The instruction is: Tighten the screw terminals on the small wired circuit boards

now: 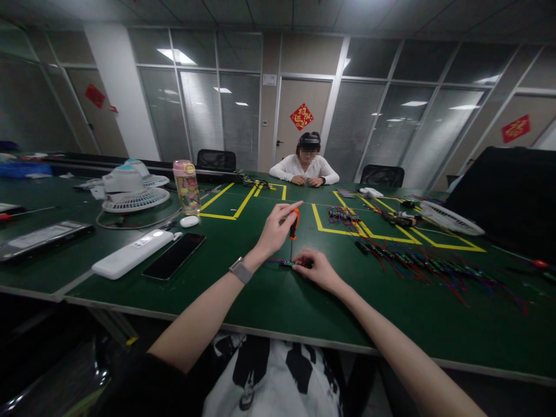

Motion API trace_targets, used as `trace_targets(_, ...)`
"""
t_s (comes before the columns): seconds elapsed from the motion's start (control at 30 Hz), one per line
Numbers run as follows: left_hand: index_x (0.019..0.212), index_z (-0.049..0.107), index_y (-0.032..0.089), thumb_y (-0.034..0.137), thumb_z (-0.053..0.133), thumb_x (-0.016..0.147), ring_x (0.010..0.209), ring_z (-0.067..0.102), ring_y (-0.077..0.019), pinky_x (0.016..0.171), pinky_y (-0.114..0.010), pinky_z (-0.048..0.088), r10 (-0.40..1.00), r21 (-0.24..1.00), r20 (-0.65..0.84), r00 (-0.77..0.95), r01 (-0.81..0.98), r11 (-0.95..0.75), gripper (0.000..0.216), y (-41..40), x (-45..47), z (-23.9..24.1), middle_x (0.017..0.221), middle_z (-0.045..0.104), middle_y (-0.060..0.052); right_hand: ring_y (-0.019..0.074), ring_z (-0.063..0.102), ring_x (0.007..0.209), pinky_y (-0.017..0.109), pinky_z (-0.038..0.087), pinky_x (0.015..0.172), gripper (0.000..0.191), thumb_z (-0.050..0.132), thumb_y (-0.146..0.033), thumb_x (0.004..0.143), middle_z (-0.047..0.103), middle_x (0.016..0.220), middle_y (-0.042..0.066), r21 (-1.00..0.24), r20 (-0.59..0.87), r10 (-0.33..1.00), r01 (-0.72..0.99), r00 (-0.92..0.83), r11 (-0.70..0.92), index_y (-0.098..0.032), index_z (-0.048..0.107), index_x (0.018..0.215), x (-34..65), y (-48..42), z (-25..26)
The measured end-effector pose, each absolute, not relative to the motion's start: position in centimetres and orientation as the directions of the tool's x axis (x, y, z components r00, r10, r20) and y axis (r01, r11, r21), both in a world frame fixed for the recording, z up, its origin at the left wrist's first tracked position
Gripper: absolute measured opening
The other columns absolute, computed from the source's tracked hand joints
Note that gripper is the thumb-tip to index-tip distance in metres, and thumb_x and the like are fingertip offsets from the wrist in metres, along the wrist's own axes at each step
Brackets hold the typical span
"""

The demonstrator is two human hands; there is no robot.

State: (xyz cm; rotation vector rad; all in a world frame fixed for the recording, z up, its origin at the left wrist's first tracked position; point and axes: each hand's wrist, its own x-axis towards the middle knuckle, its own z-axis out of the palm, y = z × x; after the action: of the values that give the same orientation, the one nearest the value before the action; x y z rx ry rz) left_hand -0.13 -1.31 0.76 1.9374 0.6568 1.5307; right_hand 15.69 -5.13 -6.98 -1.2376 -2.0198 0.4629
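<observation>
My left hand [278,228] is closed around the orange and black handle of a screwdriver [293,226], its index finger stretched out over the top. The screwdriver stands upright, with its thin shaft running down to a small green circuit board [287,264] on the table. Pinched at its right end by the fingers of my right hand [316,267], the board lies flat. Red and blue wires trail from its left side. Whether the tip sits in a screw is too small to tell.
Wired boards [417,260] lie in a row at right, near another wire bundle [343,216]. A phone [174,256], white power strip [134,252], bottle [186,186] and white fan [135,197] are at left. Across the green table [260,301] sits a person [304,165].
</observation>
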Motion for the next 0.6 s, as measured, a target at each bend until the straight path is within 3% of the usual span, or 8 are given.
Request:
trace_targets(0.1, 0.117, 0.057, 0.021, 0.027, 0.046, 0.086, 0.08, 0.059, -0.0123, 0.074, -0.025, 0.047, 0.705, 0.756, 0.632, 0.322, -0.052, -0.653, 0.034, -1.54, -0.14, 1.0, 0.096, 0.06, -0.005, 0.0114, 0.052, 0.061, 0.023, 0.042, 0.059, 0.011, 0.063, -0.02, 0.073, 0.057, 0.072, 0.002, -0.619, 0.38, 0.88, 0.629, -0.284, 0.47, -0.015, 0.068, 0.081, 15.64, -5.2, -6.92)
trace_targets(0.2, 0.104, 0.065, 0.02, 0.031, 0.059, 0.079, 0.078, 0.057, -0.0123, 0.073, -0.024, 0.047, 0.689, 0.687, 0.694, 0.209, 0.093, -0.72, 0.028, -1.6, -0.26, 1.03, 0.092, 0.058, -0.004, 0.0114, 0.052, 0.061, 0.023, 0.042, 0.059, 0.011, 0.062, -0.02, 0.074, 0.057, 0.072, 0.002, -0.617, 0.378, 0.882, 0.635, -0.281, 0.466, -0.015, 0.068, 0.081, 15.56, -5.3, -6.84)
trace_targets(0.27, 0.103, 0.065, 0.022, 0.032, 0.057, 0.08, 0.085, 0.056, -0.0133, 0.077, -0.025, 0.046, 0.667, 0.65, 0.729, 0.155, 0.15, -0.745, 0.027, -1.48, -0.35, 1.0, 0.097, 0.056, -0.005, 0.0114, 0.052, 0.061, 0.023, 0.042, 0.059, 0.011, 0.062, -0.021, 0.074, 0.057, 0.072, 0.002, -0.616, 0.38, 0.883, 0.638, -0.274, 0.463, -0.015, 0.068, 0.081, 15.52, -5.34, -6.81)
trace_targets(0.4, 0.115, 0.058, 0.019, 0.027, 0.045, 0.087, 0.075, 0.059, -0.0111, 0.071, -0.025, 0.048, 0.712, 0.74, 0.649, 0.267, -0.003, -0.673, 0.033, -0.99, -0.44, 0.98, 0.092, 0.06, -0.004, 0.0111, 0.052, 0.061, 0.023, 0.042, 0.059, 0.01, 0.062, -0.021, 0.074, 0.057, 0.071, 0.002, -0.612, 0.383, 0.882, 0.639, -0.275, 0.466, -0.015, 0.068, 0.08, 15.53, -5.3, -6.87)
trace_targets(0.5, 0.101, 0.065, 0.018, 0.029, 0.058, 0.079, 0.065, 0.055, -0.0099, 0.066, -0.023, 0.046, 0.716, 0.705, 0.678, 0.168, 0.129, -0.698, 0.026, -0.78, -0.54, 0.92, 0.078, 0.058, -0.001, 0.0112, 0.052, 0.062, 0.023, 0.042, 0.059, 0.011, 0.062, -0.021, 0.074, 0.058, 0.072, 0.002, -0.618, 0.387, 0.879, 0.63, -0.278, 0.471, -0.015, 0.068, 0.081, 15.6, -5.23, -6.97)
trace_targets(0.6, 0.099, 0.066, 0.02, 0.031, 0.059, 0.079, 0.074, 0.055, -0.011, 0.071, -0.023, 0.046, 0.68, 0.654, 0.73, 0.068, 0.222, -0.723, 0.024, -0.73, -0.6, 0.87, 0.086, 0.056, -0.002, 0.0115, 0.053, 0.063, 0.023, 0.042, 0.06, 0.011, 0.062, -0.022, 0.074, 0.058, 0.073, 0.002, -0.621, 0.393, 0.877, 0.624, -0.276, 0.474, -0.015, 0.068, 0.081, 15.67, -5.22, -7.0)
